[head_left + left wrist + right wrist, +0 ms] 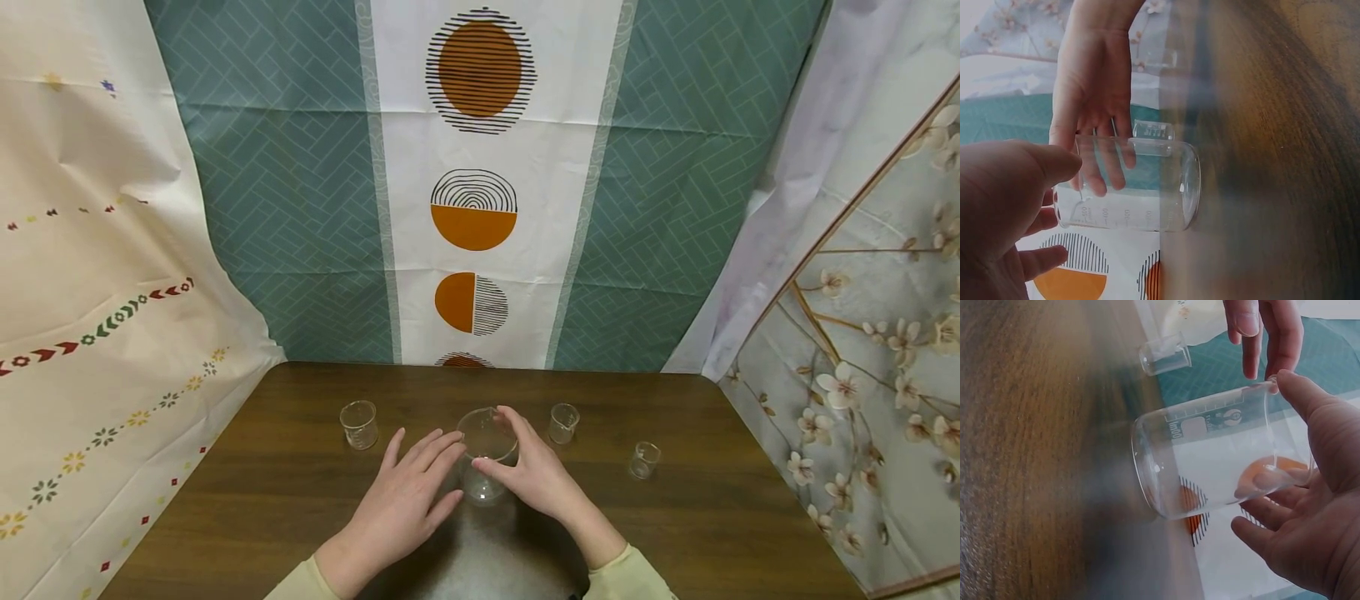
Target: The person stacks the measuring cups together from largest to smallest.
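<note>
A large clear glass beaker [483, 479] with white printed markings stands upright in front of me, its base close to the table. My right hand [536, 471] holds it near the rim, thumb on the near side and fingers on the far side. In the right wrist view the thumb lies at the rim of the beaker [1210, 453]. My left hand [408, 500] is at the beaker's left, fingers extended and loosely spread, fingertips right at the rim. The left wrist view shows its thumb beside the rim of the beaker [1129, 187].
A smaller glass beaker [360, 427] stands on the left of the dark wooden table [247, 500]. Two more small beakers stand to the right, one beaker [563, 423] just past my right hand, another beaker [644, 461] farther right. A patterned cloth [480, 317] hangs behind the table.
</note>
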A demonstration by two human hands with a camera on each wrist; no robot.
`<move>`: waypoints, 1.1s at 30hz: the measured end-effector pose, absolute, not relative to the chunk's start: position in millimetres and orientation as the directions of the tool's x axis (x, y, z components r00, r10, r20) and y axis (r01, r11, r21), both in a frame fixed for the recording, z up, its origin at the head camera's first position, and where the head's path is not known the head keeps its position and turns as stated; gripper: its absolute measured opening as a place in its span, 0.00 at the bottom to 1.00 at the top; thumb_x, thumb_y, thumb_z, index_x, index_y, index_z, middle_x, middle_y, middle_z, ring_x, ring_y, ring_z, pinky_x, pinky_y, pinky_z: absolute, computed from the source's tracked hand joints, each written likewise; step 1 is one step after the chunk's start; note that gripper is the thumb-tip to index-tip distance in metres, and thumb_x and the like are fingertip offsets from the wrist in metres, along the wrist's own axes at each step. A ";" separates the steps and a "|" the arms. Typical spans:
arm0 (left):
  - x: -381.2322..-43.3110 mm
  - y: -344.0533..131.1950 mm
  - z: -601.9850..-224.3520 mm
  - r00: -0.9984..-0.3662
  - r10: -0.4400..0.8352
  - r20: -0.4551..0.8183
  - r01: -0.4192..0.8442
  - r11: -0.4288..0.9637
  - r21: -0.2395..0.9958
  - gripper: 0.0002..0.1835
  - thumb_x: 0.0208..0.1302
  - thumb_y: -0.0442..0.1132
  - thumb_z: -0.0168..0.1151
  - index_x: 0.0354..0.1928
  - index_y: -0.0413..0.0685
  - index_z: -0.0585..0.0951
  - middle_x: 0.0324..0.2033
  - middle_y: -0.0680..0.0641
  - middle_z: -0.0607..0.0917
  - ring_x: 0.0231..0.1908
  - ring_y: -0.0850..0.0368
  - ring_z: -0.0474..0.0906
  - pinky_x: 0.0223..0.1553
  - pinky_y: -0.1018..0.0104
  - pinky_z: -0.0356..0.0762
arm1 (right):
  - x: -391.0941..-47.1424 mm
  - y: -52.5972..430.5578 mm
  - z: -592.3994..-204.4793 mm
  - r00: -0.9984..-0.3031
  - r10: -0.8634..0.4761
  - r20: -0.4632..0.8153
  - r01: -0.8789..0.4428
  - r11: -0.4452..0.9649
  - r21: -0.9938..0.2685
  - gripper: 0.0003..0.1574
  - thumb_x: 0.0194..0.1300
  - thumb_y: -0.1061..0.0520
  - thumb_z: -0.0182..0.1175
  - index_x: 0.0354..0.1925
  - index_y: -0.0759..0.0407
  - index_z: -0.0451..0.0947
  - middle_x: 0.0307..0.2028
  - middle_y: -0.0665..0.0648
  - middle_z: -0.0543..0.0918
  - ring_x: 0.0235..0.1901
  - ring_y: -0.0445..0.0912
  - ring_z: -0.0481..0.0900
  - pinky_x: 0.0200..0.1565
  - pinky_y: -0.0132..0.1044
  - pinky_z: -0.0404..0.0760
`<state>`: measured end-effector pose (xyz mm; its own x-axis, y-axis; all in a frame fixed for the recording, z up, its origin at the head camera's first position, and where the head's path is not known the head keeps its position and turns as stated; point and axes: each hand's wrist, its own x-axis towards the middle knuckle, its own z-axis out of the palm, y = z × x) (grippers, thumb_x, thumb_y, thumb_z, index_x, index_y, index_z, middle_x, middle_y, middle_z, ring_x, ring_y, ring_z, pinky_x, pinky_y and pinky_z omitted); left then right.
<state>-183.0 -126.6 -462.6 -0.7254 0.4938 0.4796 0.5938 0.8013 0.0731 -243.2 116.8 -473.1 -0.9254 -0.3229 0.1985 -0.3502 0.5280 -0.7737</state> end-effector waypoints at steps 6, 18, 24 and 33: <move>-183.3 -126.8 -463.4 -0.724 0.487 0.488 0.596 0.798 0.089 0.33 0.70 0.50 0.79 0.74 0.52 0.79 0.74 0.49 0.79 0.76 0.45 0.72 0.72 0.21 0.60 | -243.4 117.4 -473.4 -0.923 -0.328 0.202 -0.355 0.520 -0.777 0.59 0.68 0.35 0.78 0.84 0.51 0.61 0.74 0.55 0.76 0.74 0.57 0.75 0.70 0.65 0.73; -185.1 -136.3 -462.5 -0.730 0.410 0.546 0.572 0.804 0.161 0.36 0.70 0.47 0.79 0.77 0.50 0.77 0.75 0.47 0.78 0.75 0.44 0.73 0.75 0.25 0.56 | -241.8 117.4 -473.7 -0.925 -0.327 0.195 -0.348 0.520 -0.780 0.58 0.69 0.39 0.78 0.84 0.54 0.61 0.74 0.57 0.77 0.75 0.57 0.74 0.71 0.65 0.72; -186.8 -143.3 -461.4 -0.736 0.388 0.555 0.558 0.811 0.174 0.37 0.70 0.46 0.80 0.77 0.47 0.76 0.74 0.46 0.80 0.74 0.41 0.74 0.74 0.24 0.55 | -243.2 117.5 -474.7 -0.923 -0.332 0.197 -0.354 0.525 -0.774 0.61 0.68 0.33 0.77 0.84 0.54 0.60 0.74 0.55 0.77 0.75 0.56 0.73 0.71 0.64 0.72; -194.1 -154.6 -463.0 -0.734 0.365 0.573 0.536 0.829 0.158 0.37 0.70 0.46 0.80 0.76 0.45 0.77 0.72 0.44 0.81 0.74 0.39 0.75 0.74 0.24 0.55 | -243.9 118.2 -474.9 -0.921 -0.335 0.200 -0.357 0.517 -0.778 0.61 0.68 0.33 0.77 0.84 0.54 0.60 0.73 0.53 0.77 0.75 0.55 0.74 0.70 0.64 0.73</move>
<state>-194.1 -154.6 -463.0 -0.7337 0.3650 0.5732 0.5362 0.8291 0.1584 -243.9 118.2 -474.9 -0.9207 -0.3354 0.1995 -0.3570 0.5171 -0.7779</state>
